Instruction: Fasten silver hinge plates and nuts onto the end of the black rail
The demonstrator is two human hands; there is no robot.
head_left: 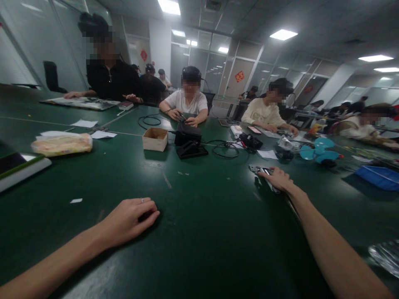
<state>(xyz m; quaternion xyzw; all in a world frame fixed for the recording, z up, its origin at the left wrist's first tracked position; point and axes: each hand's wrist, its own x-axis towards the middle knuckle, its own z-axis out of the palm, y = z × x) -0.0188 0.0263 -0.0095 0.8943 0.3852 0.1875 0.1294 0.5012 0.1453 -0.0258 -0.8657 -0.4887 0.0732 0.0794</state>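
Note:
On the green tabletop (pixel 199 199), my left hand (pixel 134 216) rests low with its fingers loosely curled and a ring on one finger. Nothing shows between them. Farther off to the right, my right hand (pixel 279 180) is closed over a silver-and-black metal tool (pixel 264 171) lying on the table. The tool's narrow metal end points left, away from the fingers. Its exact kind cannot be made out, as the palm and fingers cover part of it. A small white paper scrap (pixel 76 201) lies left of my left hand.
Ahead stand an open cardboard box (pixel 155 141) and a black device (pixel 188 135) with cables. Left are a plastic-wrapped pack (pixel 62 144) and a green-edged tablet-like panel (pixel 21 168). Right are blue fan blades (pixel 321 150) and a blue tray (pixel 378 177). Several people sit across the table.

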